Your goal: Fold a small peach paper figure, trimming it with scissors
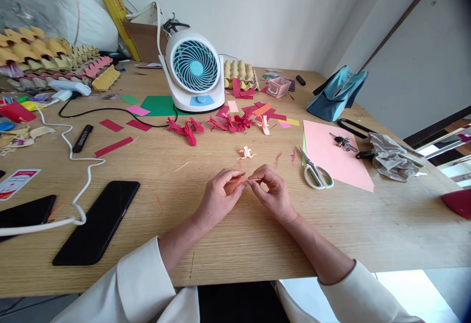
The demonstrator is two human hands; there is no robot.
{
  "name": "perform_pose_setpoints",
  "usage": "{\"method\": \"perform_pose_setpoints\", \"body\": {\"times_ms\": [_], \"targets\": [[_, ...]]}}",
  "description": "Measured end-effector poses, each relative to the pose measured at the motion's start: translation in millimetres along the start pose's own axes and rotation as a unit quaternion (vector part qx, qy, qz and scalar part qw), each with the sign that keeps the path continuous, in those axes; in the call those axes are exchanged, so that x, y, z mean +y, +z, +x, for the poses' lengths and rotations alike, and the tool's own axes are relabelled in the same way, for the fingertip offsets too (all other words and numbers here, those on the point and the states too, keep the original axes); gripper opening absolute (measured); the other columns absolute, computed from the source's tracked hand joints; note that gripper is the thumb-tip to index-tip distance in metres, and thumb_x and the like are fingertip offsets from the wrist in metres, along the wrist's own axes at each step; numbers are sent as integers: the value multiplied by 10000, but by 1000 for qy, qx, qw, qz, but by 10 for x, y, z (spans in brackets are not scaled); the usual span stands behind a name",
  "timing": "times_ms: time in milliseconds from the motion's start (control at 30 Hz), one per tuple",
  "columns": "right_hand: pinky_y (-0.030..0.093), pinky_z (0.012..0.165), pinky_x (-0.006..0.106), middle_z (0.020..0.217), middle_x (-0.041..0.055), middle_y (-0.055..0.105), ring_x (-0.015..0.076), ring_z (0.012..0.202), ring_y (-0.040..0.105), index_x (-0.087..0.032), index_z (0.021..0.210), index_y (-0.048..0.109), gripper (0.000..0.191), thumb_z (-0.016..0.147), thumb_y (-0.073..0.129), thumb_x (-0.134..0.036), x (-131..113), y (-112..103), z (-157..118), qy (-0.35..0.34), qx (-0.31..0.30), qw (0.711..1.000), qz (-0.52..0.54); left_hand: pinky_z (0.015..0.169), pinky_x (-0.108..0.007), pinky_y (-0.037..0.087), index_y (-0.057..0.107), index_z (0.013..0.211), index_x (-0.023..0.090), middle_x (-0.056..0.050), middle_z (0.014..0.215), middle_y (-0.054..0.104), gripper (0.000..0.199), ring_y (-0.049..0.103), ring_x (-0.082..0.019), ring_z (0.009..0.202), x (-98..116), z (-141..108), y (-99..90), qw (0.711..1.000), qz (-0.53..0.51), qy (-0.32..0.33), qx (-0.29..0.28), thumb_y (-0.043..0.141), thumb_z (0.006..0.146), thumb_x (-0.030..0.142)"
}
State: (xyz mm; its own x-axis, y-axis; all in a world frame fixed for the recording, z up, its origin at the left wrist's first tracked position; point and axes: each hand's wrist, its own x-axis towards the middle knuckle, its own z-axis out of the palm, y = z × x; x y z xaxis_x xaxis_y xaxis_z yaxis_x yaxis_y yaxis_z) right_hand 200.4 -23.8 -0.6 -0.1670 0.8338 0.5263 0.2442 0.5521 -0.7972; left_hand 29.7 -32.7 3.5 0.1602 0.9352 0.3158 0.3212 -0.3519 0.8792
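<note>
Between my two hands is a small piece of orange paper (235,184), narrow toward its right end. My left hand (221,196) pinches its wider left part. The thin right end is between the thumb and fingers of my right hand (273,193). Just beyond them a pale pink folded paper figure (246,153) lies on the wooden table (154,166). Farther back sit another pale pink figure (264,125) and several crimson paper figures (189,131) in a row. Scissors (317,173) with white handles lie to the right of my right hand.
A white fan (200,98) stands behind the figures. Pink sheets (331,151) bear keys (344,141) at the right. At the left are a black phone (97,222), a marker (83,138) and a white cable (87,181). Crimson strips (114,146) and egg trays (239,71) lie around.
</note>
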Motion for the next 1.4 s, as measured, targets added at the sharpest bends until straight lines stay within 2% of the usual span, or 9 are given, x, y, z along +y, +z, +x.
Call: {"method": "perform_pose_setpoints", "body": {"times_ms": [167, 333, 633, 767, 967, 1400], "targets": [[475, 652, 299, 776, 19, 565, 148, 721, 546, -213, 809, 605, 90, 898, 622, -217, -14, -21, 8, -23, 28, 999, -19, 831, -304, 568, 595, 963, 186, -67, 1012, 681, 214, 678, -189, 950, -24, -4, 21, 994, -89, -63, 10, 656, 859, 363], [489, 663, 314, 794, 27, 575, 158, 736, 560, -216, 820, 600, 81, 898, 610, -196, -56, -21, 9, -53, 27, 997, -47, 854, -312, 560, 601, 903, 178, -58, 979, 692, 211, 681, -187, 952, -65, -2, 39, 987, -131, -88, 14, 667, 849, 371], [527, 708, 330, 850, 40, 629, 171, 799, 620, -231, 871, 608, 74, 895, 611, -161, -45, 2, -25, -76, 7, 996, -51, 691, -238, 524, 638, 847, 160, -45, 849, 713, 235, 679, -156, 781, -36, -7, 53, 989, -112, -99, 11, 682, 837, 390], [531, 715, 329, 861, 43, 636, 173, 816, 630, -234, 884, 609, 92, 893, 607, -142, -36, 6, -37, -84, 0, 995, -61, 669, -239, 519, 656, 842, 159, -49, 847, 720, 248, 677, -159, 761, -69, -4, 65, 985, -132, -113, 14, 694, 821, 404], [541, 731, 334, 888, 53, 648, 181, 845, 639, -238, 898, 612, 104, 897, 595, -135, -32, 9, -54, -91, -9, 993, -74, 581, -224, 500, 660, 821, 153, -13, 728, 684, 285, 637, -133, 651, -77, -3, 81, 973, -170, -156, 7, 704, 798, 435], [543, 770, 336, 946, 68, 647, 181, 911, 640, -240, 958, 621, 180, 898, 547, -88, -20, 9, -61, -131, -42, 986, -96, 539, -204, 447, 592, 733, 166, 26, 655, 606, 168, 571, -101, 583, -111, 3, 112, 972, -177, -155, 13, 673, 786, 304]]}}
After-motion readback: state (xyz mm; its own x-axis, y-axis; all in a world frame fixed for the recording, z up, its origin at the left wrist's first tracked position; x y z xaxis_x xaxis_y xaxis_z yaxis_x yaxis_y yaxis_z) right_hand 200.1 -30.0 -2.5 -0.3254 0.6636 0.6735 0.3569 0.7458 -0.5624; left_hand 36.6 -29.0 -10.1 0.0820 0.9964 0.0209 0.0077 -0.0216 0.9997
